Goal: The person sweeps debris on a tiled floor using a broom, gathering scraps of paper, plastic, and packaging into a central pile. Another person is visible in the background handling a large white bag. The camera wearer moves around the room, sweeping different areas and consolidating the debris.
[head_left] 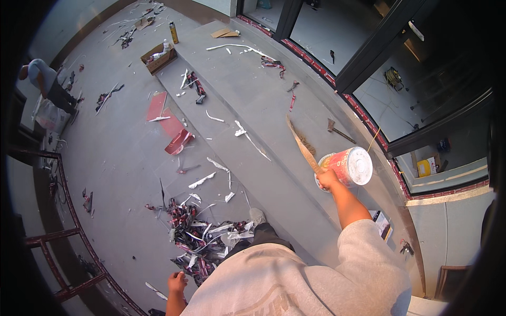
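Floor: grey, wide; prob only part done, since stray scraps lie across it, incl the far end
Steps: also unfinished, I'd say; white strips + torn bits on treads, hatchet lying nr doors
Co-worker: far L, bent fwd beside a clear bag; can't tell if hand's on it
Pile: red, black + white waste heaped by wearer's shoe; looks like the gathered part, not bagged yet
Box: cardboard, at step edge, bottles inside
Bucket: red/yellow w/ white round end showing, on step just past R hand; can't tell if they touch
Brush: over steps, R of pile, bristles twd bucket side; contact w/ step unclear
R hand: closed round brush's near end; arm reaching fwd + R, elbow almost straight
L hand: low, L of body, nr pile; fingers loosely curled, nothing seen in it, can't tell how wide
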{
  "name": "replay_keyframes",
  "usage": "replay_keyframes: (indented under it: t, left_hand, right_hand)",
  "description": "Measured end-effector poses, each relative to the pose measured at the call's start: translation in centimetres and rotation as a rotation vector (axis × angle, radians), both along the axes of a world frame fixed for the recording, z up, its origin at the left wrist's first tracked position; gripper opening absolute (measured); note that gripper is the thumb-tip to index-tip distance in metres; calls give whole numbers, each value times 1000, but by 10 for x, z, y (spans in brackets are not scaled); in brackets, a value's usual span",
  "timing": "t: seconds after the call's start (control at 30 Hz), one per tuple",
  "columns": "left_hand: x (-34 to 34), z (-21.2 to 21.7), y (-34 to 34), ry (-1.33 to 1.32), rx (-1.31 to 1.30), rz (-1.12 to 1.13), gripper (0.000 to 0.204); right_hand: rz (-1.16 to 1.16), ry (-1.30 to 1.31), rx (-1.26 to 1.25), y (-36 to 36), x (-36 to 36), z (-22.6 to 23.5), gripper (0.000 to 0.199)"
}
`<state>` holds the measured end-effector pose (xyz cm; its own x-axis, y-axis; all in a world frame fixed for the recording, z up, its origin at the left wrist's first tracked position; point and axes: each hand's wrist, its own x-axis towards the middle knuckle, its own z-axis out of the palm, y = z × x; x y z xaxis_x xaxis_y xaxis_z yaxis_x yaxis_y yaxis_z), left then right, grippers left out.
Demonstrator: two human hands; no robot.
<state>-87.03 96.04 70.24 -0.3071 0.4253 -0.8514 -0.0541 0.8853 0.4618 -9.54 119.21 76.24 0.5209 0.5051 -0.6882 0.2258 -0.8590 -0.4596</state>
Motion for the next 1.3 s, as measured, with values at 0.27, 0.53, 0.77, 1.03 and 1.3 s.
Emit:
replay_keyframes:
  t: [0.27, 0.53, 0.77, 1.03, 1.3]
  left_hand:
    - [-31, -10, -36, -15, -10, 67, 13]
    - [-32, -74, -53, 152, -7, -139, 19]
    - [-29, -52, 13, 417, -18, -957, 27]
    - [-39, -32, 178, 665, 113, -1326, 32]
    - [127, 72, 409, 213, 271, -308, 26]
  right_hand:
    - [-37, 85, 299, -8, -115, 91, 65]
    - [-334, 81, 123, 31, -39, 14, 29]
    - [-493, -10, 215, 144, 25, -35, 27]
    - [-473, -3, 72, 387, 106, -67, 32]
    - [65, 134, -4, 397, -40, -24, 60]
